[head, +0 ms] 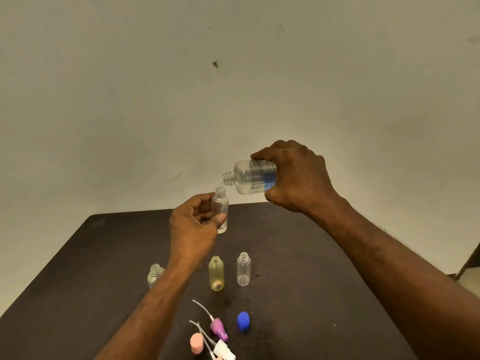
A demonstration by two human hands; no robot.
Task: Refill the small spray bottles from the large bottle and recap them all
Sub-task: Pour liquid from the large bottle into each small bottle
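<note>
My right hand (296, 175) grips the large clear bottle (246, 176), tipped on its side with its open neck pointing left. A thin stream of clear liquid falls from it into a small clear bottle (220, 209) that my left hand (193, 227) holds upright above the dark table (298, 255). Three more uncapped small bottles stand on the table: one clear (243, 268), one yellowish (216, 273), and one (155, 275) partly hidden behind my left forearm.
Loose caps lie near the table's front: a purple spray head (219, 327) with its tube, a white spray head (224, 350), a pink cap (196, 342) and a blue cap (243, 320). A plain wall rises behind the table.
</note>
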